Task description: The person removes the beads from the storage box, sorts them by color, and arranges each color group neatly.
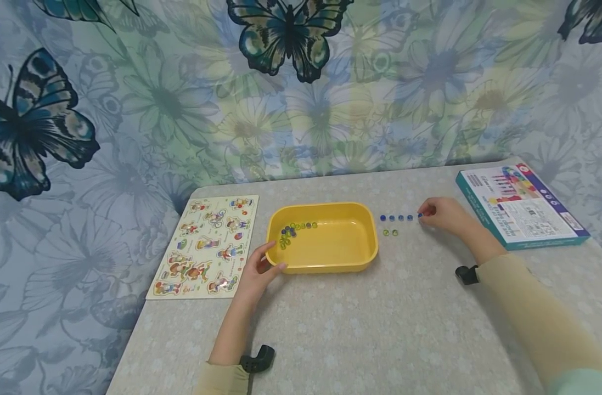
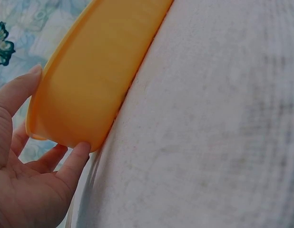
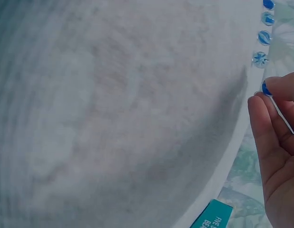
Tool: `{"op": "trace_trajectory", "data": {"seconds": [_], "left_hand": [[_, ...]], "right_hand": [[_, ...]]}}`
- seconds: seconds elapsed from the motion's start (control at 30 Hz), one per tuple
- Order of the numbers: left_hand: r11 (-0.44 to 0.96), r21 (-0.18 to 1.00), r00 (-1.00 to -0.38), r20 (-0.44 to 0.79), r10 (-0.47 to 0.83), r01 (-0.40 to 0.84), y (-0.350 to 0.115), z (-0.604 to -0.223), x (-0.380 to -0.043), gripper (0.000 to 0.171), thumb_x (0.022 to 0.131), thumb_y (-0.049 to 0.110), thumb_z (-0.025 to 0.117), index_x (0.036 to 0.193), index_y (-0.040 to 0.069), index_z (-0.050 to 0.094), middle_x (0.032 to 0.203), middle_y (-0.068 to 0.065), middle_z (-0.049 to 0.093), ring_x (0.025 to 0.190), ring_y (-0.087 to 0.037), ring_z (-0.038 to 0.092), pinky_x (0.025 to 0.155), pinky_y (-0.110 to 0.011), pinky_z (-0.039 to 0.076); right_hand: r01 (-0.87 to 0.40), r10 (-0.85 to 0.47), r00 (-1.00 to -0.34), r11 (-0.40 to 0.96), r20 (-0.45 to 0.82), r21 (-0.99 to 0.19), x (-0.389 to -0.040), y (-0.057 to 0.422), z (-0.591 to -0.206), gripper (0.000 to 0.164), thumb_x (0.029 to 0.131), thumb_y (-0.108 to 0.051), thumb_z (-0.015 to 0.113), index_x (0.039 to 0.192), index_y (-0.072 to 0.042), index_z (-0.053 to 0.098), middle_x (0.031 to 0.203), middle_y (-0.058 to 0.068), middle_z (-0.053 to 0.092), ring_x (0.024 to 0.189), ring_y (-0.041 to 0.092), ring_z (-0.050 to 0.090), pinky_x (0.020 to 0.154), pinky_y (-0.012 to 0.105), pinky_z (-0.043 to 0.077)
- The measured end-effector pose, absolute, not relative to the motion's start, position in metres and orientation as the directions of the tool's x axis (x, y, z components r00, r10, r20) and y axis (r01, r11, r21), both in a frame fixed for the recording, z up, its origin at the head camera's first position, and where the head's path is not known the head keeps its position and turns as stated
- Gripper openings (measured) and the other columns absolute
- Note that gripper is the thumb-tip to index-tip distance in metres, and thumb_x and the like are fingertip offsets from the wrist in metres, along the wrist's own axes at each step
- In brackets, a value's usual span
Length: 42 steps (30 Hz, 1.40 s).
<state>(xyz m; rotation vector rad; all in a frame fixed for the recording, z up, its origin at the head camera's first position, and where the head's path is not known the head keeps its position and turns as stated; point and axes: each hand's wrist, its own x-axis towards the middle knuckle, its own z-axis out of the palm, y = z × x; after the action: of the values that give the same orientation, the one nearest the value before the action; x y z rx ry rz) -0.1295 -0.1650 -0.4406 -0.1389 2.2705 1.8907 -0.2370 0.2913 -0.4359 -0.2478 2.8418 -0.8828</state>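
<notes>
At the right end of a row of blue glass marbles (image 1: pixel 401 218), my right hand (image 1: pixel 446 213) pinches one more blue marble (image 3: pixel 266 88) between thumb and fingertips. Just below that row lie two green marbles (image 1: pixel 395 232) on the table. My left hand (image 1: pixel 255 272) grips the left end of a yellow plastic tray (image 1: pixel 340 268), thumb on its rim and fingers around the corner, as the left wrist view shows too. Inside the tray, green and blue marbles (image 1: pixel 287 232) gather toward its left side.
Left of the tray lies a flat board (image 1: pixel 204 242) with cartoon figures. A teal-edged game box (image 1: pixel 533 211) rests at the right, beyond my right hand. The pale patterned table (image 1: pixel 360 334) meets a butterfly-and-flower backdrop (image 1: pixel 320 131) at its far edge.
</notes>
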Motion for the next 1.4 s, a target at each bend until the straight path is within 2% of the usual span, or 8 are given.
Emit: {"op": "trace_trajectory", "data": {"seconds": [0.17,0.3,0.57,0.73,0.87,1.17,1.4], "left_hand": [[0.169,0.969,-0.981,-0.190,0.035,-0.182,-0.168,-0.458,-0.135,0.060,0.081,0.020,0.074,0.134,0.027,0.046,0.143,0.005,0.036,0.129,-0.023,0.039,0.101,-0.041,0.039],[0.175,0.972,-0.986,-0.162,0.030,-0.155,-0.167,-0.464,-0.136,0.060,0.081,0.021,0.074,0.134,0.028,0.047,0.141,0.007,0.037,0.128,-0.022,0.041,0.100,-0.041,0.040],[0.163,0.973,-0.985,-0.169,0.042,-0.160,-0.167,-0.460,-0.136,0.061,0.081,0.019,0.073,0.136,0.025,0.046,0.142,0.006,0.036,0.129,-0.023,0.040,0.101,-0.041,0.040],[0.163,0.972,-0.981,-0.181,0.069,-0.168,-0.164,-0.445,-0.130,0.064,0.082,0.016,0.072,0.139,0.018,0.042,0.145,-0.002,0.034,0.131,-0.028,0.038,0.102,-0.043,0.039],[0.174,0.971,-0.981,-0.181,0.074,-0.166,-0.162,-0.436,-0.126,0.063,0.083,0.015,0.070,0.140,0.016,0.041,0.145,-0.003,0.034,0.131,-0.028,0.038,0.102,-0.043,0.039],[0.184,0.969,-0.982,-0.178,0.062,-0.164,-0.162,-0.435,-0.126,0.062,0.084,0.015,0.070,0.139,0.016,0.042,0.145,-0.003,0.034,0.130,-0.029,0.038,0.101,-0.043,0.039],[0.195,0.968,-0.983,-0.175,0.053,-0.161,-0.162,-0.435,-0.126,0.062,0.084,0.015,0.070,0.139,0.016,0.042,0.145,-0.004,0.034,0.130,-0.030,0.038,0.102,-0.044,0.039]], "right_hand": [[-0.081,-0.180,-0.976,0.826,-0.124,-0.557,-0.241,0.294,-0.445,0.016,0.084,-0.010,0.064,0.097,-0.002,0.062,0.088,0.012,0.061,0.077,0.023,0.053,0.066,0.035,0.046],[-0.074,-0.174,-0.975,0.836,-0.135,-0.544,-0.242,0.293,-0.447,0.015,0.083,-0.008,0.064,0.096,-0.001,0.062,0.089,0.013,0.062,0.079,0.025,0.054,0.069,0.038,0.046],[-0.058,-0.161,-0.976,0.841,-0.145,-0.539,-0.241,0.292,-0.447,0.018,0.083,-0.007,0.063,0.100,0.000,0.061,0.092,0.015,0.061,0.082,0.027,0.054,0.073,0.041,0.047],[-0.051,-0.162,-0.974,0.835,-0.156,-0.547,-0.240,0.292,-0.446,0.021,0.083,-0.008,0.063,0.102,0.000,0.061,0.093,0.015,0.060,0.084,0.027,0.053,0.074,0.041,0.046],[-0.057,-0.165,-0.975,0.835,-0.151,-0.547,-0.238,0.293,-0.442,0.024,0.084,-0.011,0.063,0.106,0.000,0.059,0.098,0.017,0.060,0.085,0.028,0.054,0.074,0.042,0.047],[-0.104,-0.154,-0.987,0.832,-0.047,-0.545,-0.236,0.276,-0.423,0.036,0.089,-0.018,0.061,0.119,0.001,0.055,0.112,0.022,0.057,0.100,0.035,0.054,0.081,0.049,0.047],[-0.155,-0.153,-0.987,0.819,0.050,-0.553,-0.231,0.230,-0.404,0.032,0.089,-0.016,0.063,0.118,-0.003,0.058,0.110,0.015,0.059,0.099,0.029,0.055,0.082,0.045,0.050]]}}
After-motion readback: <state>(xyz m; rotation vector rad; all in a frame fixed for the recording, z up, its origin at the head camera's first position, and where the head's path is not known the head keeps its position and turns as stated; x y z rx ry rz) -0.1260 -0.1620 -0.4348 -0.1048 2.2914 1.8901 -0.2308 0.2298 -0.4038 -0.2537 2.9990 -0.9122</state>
